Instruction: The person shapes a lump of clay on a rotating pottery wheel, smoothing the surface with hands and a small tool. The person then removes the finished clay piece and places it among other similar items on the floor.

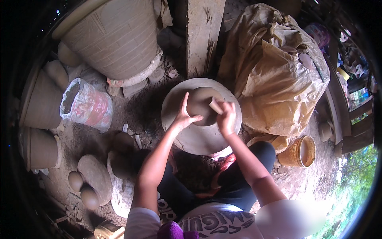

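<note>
A rounded grey-brown clay vessel (200,100) sits on a wide round clay-coated turntable (190,142) in front of me, between my knees. My left hand (184,116) lies along the vessel's left side, fingers stretched and thumb spread out toward its near side. In my right hand (226,117), at the vessel's right side, is a small pale flat-ended scraper (216,106). The fingers wrap around it, and its free end is at the vessel's surface. Whether it presses on the clay cannot be told. The vessel's near right side is partly hidden by the right hand.
A large brick-patterned clay pot (115,40) stands far left, a wooden post (205,36) straight ahead. Brown sheeting covers a bulky heap (274,79) at right, near a yellowish bucket (304,151). On the left are a sack (89,105) and small round clay pieces (90,198).
</note>
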A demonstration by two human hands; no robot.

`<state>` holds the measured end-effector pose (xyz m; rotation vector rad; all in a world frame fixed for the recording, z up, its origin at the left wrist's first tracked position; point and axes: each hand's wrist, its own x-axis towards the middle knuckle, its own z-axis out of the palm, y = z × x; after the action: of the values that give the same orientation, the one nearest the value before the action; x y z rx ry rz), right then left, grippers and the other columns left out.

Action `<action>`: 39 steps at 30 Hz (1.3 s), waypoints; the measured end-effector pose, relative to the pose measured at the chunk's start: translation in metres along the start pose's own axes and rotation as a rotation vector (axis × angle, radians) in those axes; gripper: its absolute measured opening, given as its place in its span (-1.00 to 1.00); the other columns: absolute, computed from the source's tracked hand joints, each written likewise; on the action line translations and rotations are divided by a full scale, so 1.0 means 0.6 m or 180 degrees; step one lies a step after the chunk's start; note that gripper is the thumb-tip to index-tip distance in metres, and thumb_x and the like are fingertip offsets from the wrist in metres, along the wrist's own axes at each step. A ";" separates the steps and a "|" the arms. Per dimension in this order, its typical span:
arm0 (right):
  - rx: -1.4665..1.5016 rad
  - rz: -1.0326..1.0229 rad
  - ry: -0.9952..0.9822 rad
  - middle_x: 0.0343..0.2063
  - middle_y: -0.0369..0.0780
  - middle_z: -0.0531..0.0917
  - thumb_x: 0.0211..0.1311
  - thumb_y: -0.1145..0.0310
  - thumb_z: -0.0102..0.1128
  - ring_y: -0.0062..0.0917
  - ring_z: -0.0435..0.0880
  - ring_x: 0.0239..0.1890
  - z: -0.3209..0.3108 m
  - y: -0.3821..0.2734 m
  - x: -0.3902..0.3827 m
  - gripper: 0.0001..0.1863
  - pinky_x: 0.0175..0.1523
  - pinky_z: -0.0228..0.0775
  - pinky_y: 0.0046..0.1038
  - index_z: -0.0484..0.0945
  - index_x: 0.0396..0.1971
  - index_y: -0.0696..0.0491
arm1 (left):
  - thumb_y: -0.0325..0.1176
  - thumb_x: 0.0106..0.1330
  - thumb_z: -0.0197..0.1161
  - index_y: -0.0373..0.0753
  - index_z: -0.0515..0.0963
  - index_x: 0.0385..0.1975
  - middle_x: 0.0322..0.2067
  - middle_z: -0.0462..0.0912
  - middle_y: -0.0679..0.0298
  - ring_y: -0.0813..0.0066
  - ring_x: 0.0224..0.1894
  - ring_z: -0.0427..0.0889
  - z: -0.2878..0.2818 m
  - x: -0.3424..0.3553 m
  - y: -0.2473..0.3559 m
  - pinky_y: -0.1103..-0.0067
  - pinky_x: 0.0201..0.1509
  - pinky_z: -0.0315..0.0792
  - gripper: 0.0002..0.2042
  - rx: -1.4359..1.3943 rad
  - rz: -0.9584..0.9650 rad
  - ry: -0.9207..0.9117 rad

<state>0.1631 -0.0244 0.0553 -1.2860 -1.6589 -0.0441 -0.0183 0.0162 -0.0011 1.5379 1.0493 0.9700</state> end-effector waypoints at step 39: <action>0.0070 0.0353 0.0180 -0.44 -0.20 0.59 -0.24 0.64 0.08 -0.33 0.50 -0.37 -0.002 0.008 -0.012 -0.70 -0.19 0.35 -0.39 0.55 -0.37 0.12 | -0.30 -0.31 0.54 -0.15 -0.14 0.30 0.25 0.00 0.02 0.19 0.30 -0.01 -0.006 -0.001 0.003 0.37 0.33 -0.06 0.13 0.0259 0.0315 0.0145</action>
<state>0.1674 -0.0279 0.0486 -1.3460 -1.5339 0.0044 -0.0218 0.0166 0.0011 1.6542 1.0641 1.0458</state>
